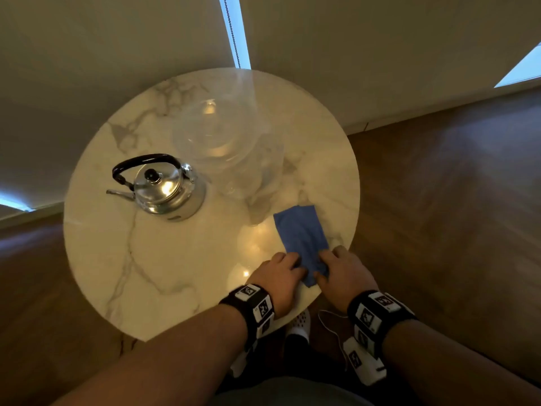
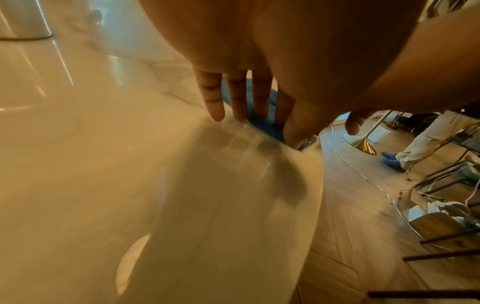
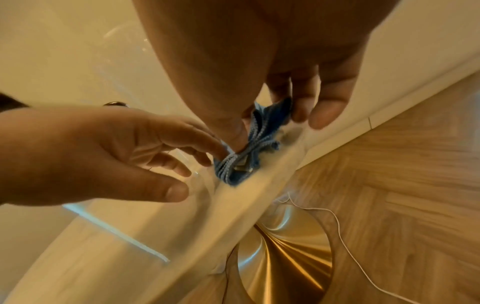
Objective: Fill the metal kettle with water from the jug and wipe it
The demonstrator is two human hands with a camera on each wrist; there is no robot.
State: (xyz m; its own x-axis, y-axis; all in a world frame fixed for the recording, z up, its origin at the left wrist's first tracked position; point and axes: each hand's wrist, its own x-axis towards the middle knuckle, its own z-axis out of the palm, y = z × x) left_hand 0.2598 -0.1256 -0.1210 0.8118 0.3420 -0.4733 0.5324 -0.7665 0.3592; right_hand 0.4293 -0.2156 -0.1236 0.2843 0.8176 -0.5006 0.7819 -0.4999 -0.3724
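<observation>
- The round marble tabletop (image 1: 164, 259) fills the middle of the head view. The clear jug (image 1: 228, 148) stands in its upper centre and the metal kettle (image 1: 164, 189) at centre left, lid on, spout pointing to the left edge of the frame.
- The blue cloth (image 1: 301, 235) lies at the lower right of the tabletop. Its long axis runs from the jug's foot down toward the rim nearest the person, so its near end sits directly under both hands.
- The kettle lies up and to the left of the hands, well apart from them. The left hand (image 1: 278, 276) is on that side and so the nearer one, which makes it the likelier hand for a reach to the kettle.
- The left hand rests straight fingers on the cloth's left edge, pressing without gripping.
- The right hand (image 1: 342, 271) has its grip clenched on the cloth: in the right wrist view the thumb and fingers (image 3: 298, 107) pinch a bunched fold of it.
- The jug's outline is faint against the marble, and its water level cannot be read. The shut lid hides whether the kettle holds water.
</observation>
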